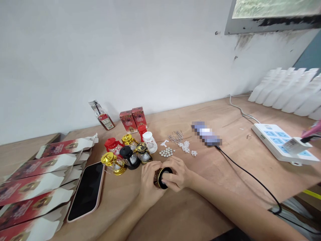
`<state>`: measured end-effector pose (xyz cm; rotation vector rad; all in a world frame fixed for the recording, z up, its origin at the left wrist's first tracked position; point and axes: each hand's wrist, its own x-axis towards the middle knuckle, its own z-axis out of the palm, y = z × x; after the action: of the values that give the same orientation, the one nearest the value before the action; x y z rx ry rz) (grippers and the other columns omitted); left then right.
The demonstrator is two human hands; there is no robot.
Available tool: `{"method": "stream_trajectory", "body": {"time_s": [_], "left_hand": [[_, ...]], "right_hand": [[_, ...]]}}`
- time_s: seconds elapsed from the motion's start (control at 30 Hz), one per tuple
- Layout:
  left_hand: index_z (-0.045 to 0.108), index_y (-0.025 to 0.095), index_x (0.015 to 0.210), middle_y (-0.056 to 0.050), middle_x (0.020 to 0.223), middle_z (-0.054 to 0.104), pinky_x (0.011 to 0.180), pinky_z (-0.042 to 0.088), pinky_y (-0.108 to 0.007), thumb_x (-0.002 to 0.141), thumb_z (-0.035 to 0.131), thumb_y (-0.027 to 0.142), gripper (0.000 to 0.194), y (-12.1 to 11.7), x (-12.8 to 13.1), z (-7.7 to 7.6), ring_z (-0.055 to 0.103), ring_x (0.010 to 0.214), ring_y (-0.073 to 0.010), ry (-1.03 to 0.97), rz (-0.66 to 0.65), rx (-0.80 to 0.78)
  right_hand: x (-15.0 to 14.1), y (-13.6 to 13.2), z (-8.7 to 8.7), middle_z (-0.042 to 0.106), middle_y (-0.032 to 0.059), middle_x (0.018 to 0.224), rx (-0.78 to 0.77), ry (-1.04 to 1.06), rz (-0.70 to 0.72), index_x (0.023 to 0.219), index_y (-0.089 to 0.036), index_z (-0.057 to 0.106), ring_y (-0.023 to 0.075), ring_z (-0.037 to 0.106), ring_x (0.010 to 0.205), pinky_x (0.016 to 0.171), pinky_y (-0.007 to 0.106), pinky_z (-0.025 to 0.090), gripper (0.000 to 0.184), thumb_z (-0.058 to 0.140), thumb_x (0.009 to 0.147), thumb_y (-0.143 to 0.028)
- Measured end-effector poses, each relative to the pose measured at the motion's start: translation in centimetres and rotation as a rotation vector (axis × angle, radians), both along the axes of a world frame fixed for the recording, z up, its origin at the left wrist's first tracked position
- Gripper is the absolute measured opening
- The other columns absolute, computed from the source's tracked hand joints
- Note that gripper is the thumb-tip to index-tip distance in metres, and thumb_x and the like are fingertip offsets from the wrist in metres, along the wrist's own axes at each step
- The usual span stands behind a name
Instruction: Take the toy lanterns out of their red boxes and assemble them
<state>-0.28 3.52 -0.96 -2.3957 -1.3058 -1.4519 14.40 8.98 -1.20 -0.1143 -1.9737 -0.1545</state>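
My left hand [149, 179] is closed round a small black and gold lantern [158, 177], which is tipped so its round black base faces me. On the base's right side, my right hand [178, 174] grips the same lantern, fingers bent over the opening. Just beyond the hands stand several mini lanterns in gold [114, 163], black [129, 157], red [113, 145] and white [149, 142]. Beside them lie a cluster of button cells [166, 152], small white plastic pieces [185, 147] and thin bent wire handles [175, 136].
Red printed boxes [37, 180] lie open along the left, next to a phone [87, 190]. Two red boxes [132, 119] and a pouch [104, 118] stand by the wall. A cabled phone [206, 134], power strip [283, 144] and white plastic sleeves [286, 90] occupy the right.
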Motion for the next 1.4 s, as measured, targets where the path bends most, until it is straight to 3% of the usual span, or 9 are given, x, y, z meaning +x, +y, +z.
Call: {"method": "stream_trajectory", "body": {"time_s": [0.67,0.93,1.4], "left_hand": [[0.050,0.021,0.099,-0.006,0.092,0.062,0.077,0.049,-0.036,0.075,0.053,0.016,0.026,0.09,0.00,0.03,0.059,0.088,-0.0199,-0.049,0.028,0.021],[0.050,0.020,0.100,-0.006,0.093,0.061,0.077,0.049,-0.035,0.075,0.055,0.018,0.026,0.19,-0.01,0.04,0.059,0.088,-0.0193,-0.067,0.016,0.009],[0.051,0.020,0.101,-0.006,0.093,0.061,0.078,0.049,-0.035,0.075,0.059,0.019,0.027,0.15,-0.02,0.12,0.059,0.088,-0.0197,-0.086,0.004,0.018]], "right_hand": [[-0.53,-0.85,0.10,0.052,0.0095,0.092,-0.033,0.009,-0.048,0.083,-0.014,0.053,0.0189,0.050,0.081,0.068,0.033,0.049,0.008,0.045,0.081,-0.018],[-0.39,-0.56,0.58,0.051,0.0083,0.092,0.002,0.045,-0.102,0.084,-0.017,0.054,0.0171,0.051,0.078,0.065,0.032,0.048,0.012,0.045,0.084,-0.024],[0.17,-0.05,0.80,0.052,0.0080,0.092,0.008,0.041,-0.021,0.077,-0.017,0.055,0.0169,0.050,0.075,0.062,0.033,0.045,0.006,0.049,0.075,-0.019]]}}
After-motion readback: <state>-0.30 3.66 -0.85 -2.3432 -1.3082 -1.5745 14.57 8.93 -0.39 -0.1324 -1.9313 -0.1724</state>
